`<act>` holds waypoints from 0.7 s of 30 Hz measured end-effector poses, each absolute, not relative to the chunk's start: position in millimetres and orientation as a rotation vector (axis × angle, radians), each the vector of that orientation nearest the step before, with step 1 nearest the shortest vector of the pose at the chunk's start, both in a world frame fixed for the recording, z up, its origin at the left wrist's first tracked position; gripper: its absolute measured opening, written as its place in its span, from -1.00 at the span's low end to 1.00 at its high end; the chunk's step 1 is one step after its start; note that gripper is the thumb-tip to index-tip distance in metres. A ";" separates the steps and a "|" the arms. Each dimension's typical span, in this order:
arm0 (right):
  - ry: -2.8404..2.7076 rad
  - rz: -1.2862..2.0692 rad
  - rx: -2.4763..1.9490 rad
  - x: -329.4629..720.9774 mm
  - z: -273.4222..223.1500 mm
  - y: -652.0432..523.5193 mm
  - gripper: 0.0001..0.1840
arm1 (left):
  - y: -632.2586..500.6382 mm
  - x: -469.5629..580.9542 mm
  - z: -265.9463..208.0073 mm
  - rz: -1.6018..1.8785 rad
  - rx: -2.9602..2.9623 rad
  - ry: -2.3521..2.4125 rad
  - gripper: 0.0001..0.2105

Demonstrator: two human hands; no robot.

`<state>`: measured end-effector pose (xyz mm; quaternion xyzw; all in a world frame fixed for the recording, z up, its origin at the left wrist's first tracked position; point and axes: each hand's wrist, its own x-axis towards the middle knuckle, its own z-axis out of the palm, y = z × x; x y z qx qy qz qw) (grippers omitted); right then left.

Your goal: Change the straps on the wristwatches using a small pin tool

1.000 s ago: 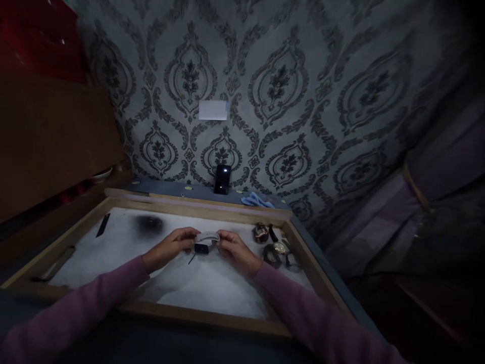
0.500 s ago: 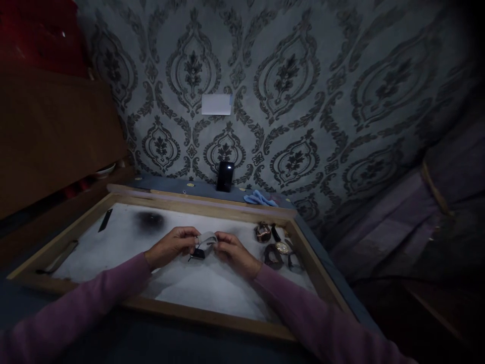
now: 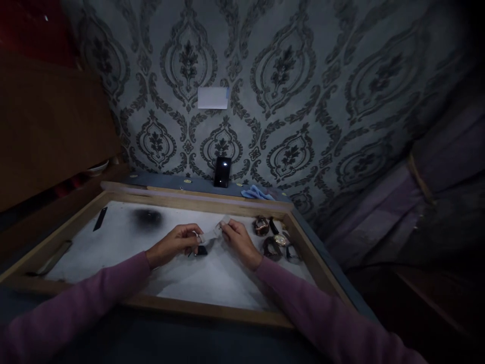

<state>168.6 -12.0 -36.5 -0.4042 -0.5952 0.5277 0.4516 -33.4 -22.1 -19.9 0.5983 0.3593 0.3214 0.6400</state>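
A small watch with a dark rectangular face (image 3: pixel 202 250) and a pale strap (image 3: pixel 208 237) is between my hands, above the white bottom of a wooden-framed tray. My left hand (image 3: pixel 180 241) is closed, its fingertips pinching the strap's left end just above the face. On the other side, my right hand (image 3: pixel 238 240) is closed with thumb and forefinger pinching the pale strap's far end, which is blurred. Right of that hand lie several wristwatches, among them a brown-toned one (image 3: pixel 261 226), a gold-faced one (image 3: pixel 281 240) and a dark-strapped one (image 3: pixel 272 248).
The tray's wooden frame (image 3: pixel 212 309) encloses the work area. A black strip (image 3: pixel 100 219) and a long thin tool (image 3: pixel 55 259) lie at its left. Behind the tray, a phone (image 3: pixel 222 172) leans on the patterned wall beside a blue cloth (image 3: pixel 257 192). A brown cabinet (image 3: pixel 53 131) stands left.
My right hand has moved up and slightly right, drawing the pale strap out from its bent shape. My left hand stays near the dark face. The view has shifted slightly.
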 end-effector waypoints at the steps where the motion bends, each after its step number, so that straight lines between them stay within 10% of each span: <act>1: -1.470 1.332 -1.001 168.2 -37.1 -12.3 -0.50 | -22.0 -33.8 -20.0 0.737 1.366 0.815 -0.73; 21: -1.652 1.567 -0.875 171.9 -27.6 -16.2 -0.61 | -18.1 -26.7 -13.8 0.772 1.517 0.794 -0.80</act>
